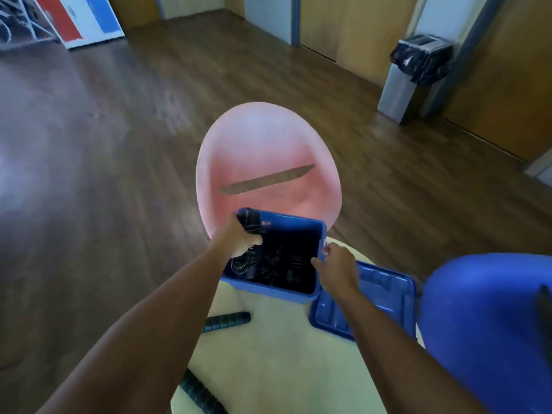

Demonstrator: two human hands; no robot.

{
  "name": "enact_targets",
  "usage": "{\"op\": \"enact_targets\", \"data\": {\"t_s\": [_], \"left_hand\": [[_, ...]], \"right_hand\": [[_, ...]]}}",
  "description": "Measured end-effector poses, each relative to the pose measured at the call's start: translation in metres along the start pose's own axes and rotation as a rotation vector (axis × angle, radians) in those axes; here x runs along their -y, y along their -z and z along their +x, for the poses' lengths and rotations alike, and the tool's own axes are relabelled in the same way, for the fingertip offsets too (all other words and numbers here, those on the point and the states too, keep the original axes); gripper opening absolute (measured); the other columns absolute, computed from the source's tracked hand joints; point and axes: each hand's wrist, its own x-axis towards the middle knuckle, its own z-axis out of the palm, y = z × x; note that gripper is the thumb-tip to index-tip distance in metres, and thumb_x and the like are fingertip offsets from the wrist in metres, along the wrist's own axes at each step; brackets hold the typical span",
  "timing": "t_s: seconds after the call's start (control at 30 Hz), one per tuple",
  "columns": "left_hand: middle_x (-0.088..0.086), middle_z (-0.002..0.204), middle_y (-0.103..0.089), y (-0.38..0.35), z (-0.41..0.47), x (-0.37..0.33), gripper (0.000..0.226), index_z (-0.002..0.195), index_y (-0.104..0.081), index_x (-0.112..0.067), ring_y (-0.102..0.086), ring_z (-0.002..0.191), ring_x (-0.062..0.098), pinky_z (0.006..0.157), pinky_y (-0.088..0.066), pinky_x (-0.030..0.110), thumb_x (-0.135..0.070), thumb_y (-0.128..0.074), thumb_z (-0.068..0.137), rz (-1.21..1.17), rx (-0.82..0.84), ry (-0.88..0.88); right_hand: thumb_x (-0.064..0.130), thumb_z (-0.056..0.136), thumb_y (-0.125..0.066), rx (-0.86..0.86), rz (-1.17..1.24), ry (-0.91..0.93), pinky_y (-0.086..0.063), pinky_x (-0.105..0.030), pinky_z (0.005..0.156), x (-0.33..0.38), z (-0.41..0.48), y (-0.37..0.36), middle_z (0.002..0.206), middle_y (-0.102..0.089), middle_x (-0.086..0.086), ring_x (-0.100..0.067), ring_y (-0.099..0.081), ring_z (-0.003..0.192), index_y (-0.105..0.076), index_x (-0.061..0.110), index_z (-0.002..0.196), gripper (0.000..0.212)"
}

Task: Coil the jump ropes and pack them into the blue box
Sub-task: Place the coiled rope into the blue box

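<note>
The blue box (294, 224) stands open at the far edge of a pale round table (277, 363), with several dark coiled ropes (277, 264) inside it. My left hand (239, 237) is over the box's left corner, closed on black jump rope handles (249, 221) with thin cord hanging down into the box. My right hand (334, 268) rests on the box's right rim, fingers curled over the edge. Two dark ribbed handles with green marks lie on the table, one (227, 321) near the box and one (197, 395) at the near edge.
The blue lid (379, 297) lies on the table right of the box. A pink chair (265, 156) stands beyond the table and a blue chair (490, 324) at the right. A lined trash bin (412, 76) is by the far wall.
</note>
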Motion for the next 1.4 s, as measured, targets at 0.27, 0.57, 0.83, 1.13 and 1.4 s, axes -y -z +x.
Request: {"op": "enact_targets", "data": {"t_s": [0.27,0.57,0.83,1.13,1.4], "left_hand": [[0.020,0.124,-0.063,-0.041,0.040,0.019,0.095,0.158,-0.010,-0.012,-0.063,0.108,0.039,0.074,-0.043,0.037,-0.032,-0.070,0.087,0.410,0.055,-0.067],[0.025,0.150,-0.037,-0.073,0.046,0.030,0.074,0.156,-0.006,-0.014,-0.052,0.127,0.045,0.092,-0.047,0.051,-0.022,-0.055,0.102,0.523,0.009,-0.065],[0.020,0.135,-0.053,-0.078,0.040,0.034,0.044,0.138,-0.034,-0.010,-0.053,0.121,0.041,0.087,-0.048,0.046,-0.020,-0.056,0.101,0.789,-0.092,-0.179],[0.016,0.131,-0.038,-0.066,0.044,0.053,0.045,0.138,-0.042,-0.009,-0.059,0.103,0.043,0.076,-0.049,0.045,-0.002,-0.054,0.095,0.687,0.102,-0.214],[0.012,0.128,-0.047,-0.070,0.044,0.053,0.050,0.136,-0.054,-0.014,-0.061,0.106,0.045,0.084,-0.055,0.050,0.009,-0.053,0.091,0.801,0.088,-0.321]], "right_hand": [[0.006,0.084,-0.064,-0.085,0.067,-0.028,-0.048,-0.031,0.077,-0.017,0.005,-0.030,0.097,-0.070,-0.006,-0.023,-0.064,0.091,-0.068,0.012,0.095,0.012],[0.011,0.089,-0.064,-0.114,0.144,-0.083,-0.046,-0.027,0.073,-0.021,0.006,-0.033,0.092,-0.073,0.000,-0.016,-0.064,0.086,-0.073,0.016,0.088,0.010],[0.013,0.091,-0.065,-0.101,0.168,-0.068,-0.036,-0.015,0.058,-0.024,0.004,-0.030,0.088,-0.069,0.002,-0.010,-0.058,0.077,-0.073,0.015,0.089,0.008],[0.017,0.091,-0.066,-0.091,0.199,-0.098,-0.044,-0.025,0.068,-0.027,0.006,-0.031,0.088,-0.072,0.001,-0.014,-0.063,0.081,-0.072,0.019,0.086,0.008],[0.017,0.091,-0.066,-0.097,0.195,-0.083,-0.040,-0.021,0.062,-0.028,0.006,-0.032,0.088,-0.071,0.000,-0.013,-0.062,0.081,-0.072,0.019,0.087,0.008]]}}
